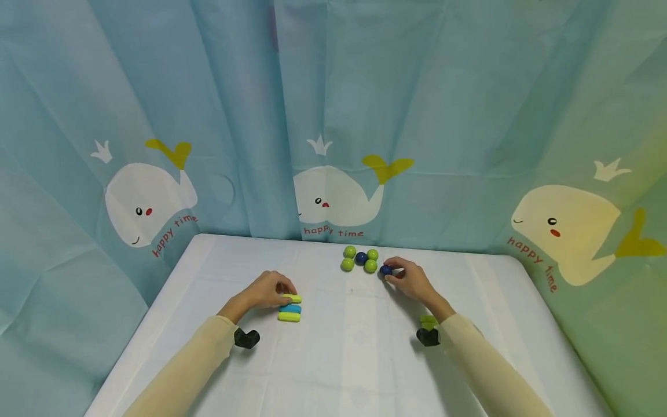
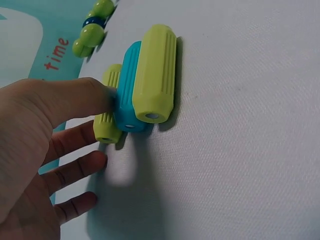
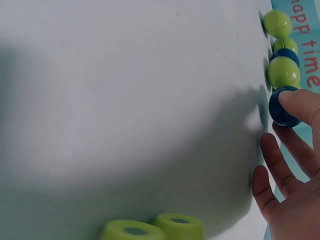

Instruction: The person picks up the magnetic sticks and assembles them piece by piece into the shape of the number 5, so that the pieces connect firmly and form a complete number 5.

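My right hand (image 1: 411,281) pinches a dark blue ball (image 1: 385,270) between thumb and fingers, just right of a group of balls. That group has several green balls (image 1: 370,266) around another dark blue ball (image 1: 362,259). At left, my left hand (image 1: 268,289) holds the far green stick (image 2: 107,127) with thumb and index finger; its other fingers are spread. Beside that stick lie a blue stick (image 1: 290,309) and a nearer green stick (image 1: 289,317), side by side. The thumb tip is close to the blue stick; whether they touch I cannot tell.
Two more green sticks (image 1: 429,321) lie under the right forearm, partly hidden by a black wrist device (image 1: 428,337). Another black device (image 1: 247,338) is at the left wrist. A white-covered table (image 1: 333,359) carries everything, with a whale-print curtain (image 1: 443,116) behind it.
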`<state>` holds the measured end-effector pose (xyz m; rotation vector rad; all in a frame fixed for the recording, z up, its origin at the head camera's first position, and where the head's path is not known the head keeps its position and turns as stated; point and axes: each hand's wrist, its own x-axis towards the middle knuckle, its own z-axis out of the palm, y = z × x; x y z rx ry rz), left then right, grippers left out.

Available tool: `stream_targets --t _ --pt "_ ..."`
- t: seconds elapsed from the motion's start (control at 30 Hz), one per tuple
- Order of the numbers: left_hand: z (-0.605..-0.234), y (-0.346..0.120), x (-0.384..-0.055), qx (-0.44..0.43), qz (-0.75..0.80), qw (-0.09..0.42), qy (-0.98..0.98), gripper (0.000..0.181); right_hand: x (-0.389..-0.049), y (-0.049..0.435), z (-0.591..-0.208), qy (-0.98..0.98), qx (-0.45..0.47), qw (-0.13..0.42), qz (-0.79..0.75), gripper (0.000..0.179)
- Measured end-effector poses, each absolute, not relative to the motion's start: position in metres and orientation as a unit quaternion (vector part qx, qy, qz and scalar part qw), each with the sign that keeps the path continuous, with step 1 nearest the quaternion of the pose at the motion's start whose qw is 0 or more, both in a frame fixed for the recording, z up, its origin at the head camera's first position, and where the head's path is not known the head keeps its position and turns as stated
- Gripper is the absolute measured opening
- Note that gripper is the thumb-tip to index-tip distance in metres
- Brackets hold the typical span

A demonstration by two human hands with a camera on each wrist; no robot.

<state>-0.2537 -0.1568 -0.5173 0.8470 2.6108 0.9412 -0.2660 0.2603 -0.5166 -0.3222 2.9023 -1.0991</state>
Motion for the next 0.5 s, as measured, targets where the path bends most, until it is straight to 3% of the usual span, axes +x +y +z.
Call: stream_targets --t 0.5 --pt "-0.516 -0.147 -0.252 0.293 0.343 0.089 0.888 0.011 -0.225 0.239 -0.514 0.915 -0.138 0.028 -0.377 0.033"
